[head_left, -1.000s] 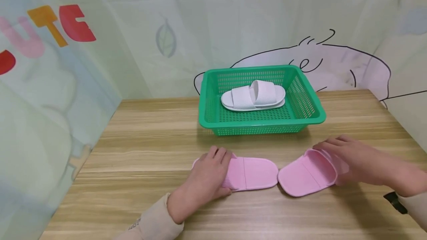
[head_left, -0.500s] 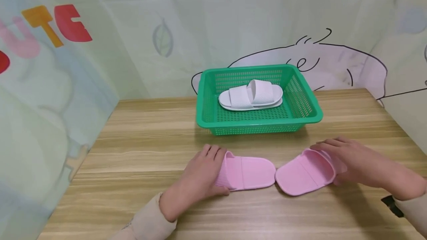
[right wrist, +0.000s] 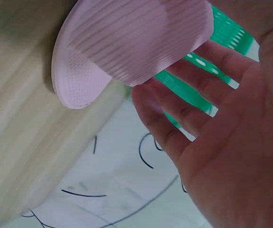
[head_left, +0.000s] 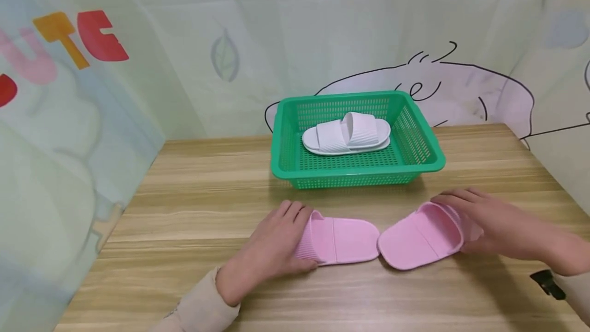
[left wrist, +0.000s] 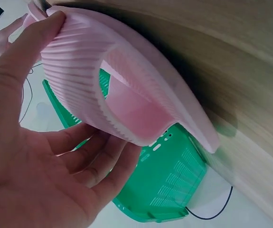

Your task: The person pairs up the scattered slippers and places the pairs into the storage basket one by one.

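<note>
Two pink slippers lie end to end on the wooden table, heels touching or nearly so. My left hand [head_left: 276, 240] holds the left slipper [head_left: 356, 240] across its ribbed strap, thumb on the near side and fingers on the far side, as the left wrist view shows on the strap [left wrist: 74, 66]. The right slipper [head_left: 407, 244] is angled, its toe end farther back. Around its strap [right wrist: 145, 38] my right hand [head_left: 498, 227] has its thumb and fingers at opposite sides. The toe ends are hidden under the hands in the head view.
Behind the slippers stands a green perforated basket [head_left: 359, 172]. A pair of white slippers [head_left: 333, 137] lies inside it, one partly over the other. The wooden table [head_left: 203, 183] meets a printed cloth backdrop [head_left: 276, 29] at the back and sides.
My left hand has shifted slightly left, baring more of the strap on its slipper. The right hand and its slipper have barely moved. The basket stays in place as the head view shifts slightly.
</note>
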Tool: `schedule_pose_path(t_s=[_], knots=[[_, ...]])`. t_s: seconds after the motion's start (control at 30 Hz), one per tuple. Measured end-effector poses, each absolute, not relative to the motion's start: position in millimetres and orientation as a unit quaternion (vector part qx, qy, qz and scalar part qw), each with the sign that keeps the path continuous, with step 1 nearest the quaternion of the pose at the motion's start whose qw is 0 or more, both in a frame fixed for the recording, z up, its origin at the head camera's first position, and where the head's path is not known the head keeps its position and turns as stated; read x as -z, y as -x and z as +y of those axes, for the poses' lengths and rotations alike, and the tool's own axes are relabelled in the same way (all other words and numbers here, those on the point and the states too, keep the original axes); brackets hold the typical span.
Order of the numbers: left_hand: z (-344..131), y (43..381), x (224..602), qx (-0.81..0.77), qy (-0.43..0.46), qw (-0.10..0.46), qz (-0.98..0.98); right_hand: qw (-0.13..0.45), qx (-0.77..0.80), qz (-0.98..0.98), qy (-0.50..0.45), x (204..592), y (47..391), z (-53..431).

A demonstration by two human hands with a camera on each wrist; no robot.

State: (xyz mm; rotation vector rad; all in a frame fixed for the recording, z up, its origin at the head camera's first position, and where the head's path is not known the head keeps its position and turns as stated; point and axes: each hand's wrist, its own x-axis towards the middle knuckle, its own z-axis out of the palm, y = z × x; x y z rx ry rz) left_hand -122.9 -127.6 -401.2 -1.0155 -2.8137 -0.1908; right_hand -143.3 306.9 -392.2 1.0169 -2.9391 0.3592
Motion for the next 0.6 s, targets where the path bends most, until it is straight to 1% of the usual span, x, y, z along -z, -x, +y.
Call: schedule_pose_path(t_s=[0.17, 0.23, 0.4, 0.6], knots=[[-127.9, 123.5, 397.2, 0.075, 0.339, 0.068, -0.935, 0.005, -0.122, -0.941, -0.315, 378.2, 140.2, 304.6], [-127.5, 123.5, 394.3, 0.082, 0.336, 0.065, -0.936, 0.014, -0.118, -0.942, -0.315, 373.6, 138.5, 302.1], [-128.2, 122.6, 387.5, 0.092, 0.329, 0.075, -0.937, 0.06, -0.093, -0.937, -0.331, 364.7, 134.1, 294.6], [-130.4, 121.5, 383.3, 0.098, 0.339, 0.117, -0.928, 0.113, -0.077, -0.922, -0.361, 352.9, 129.9, 288.4]])
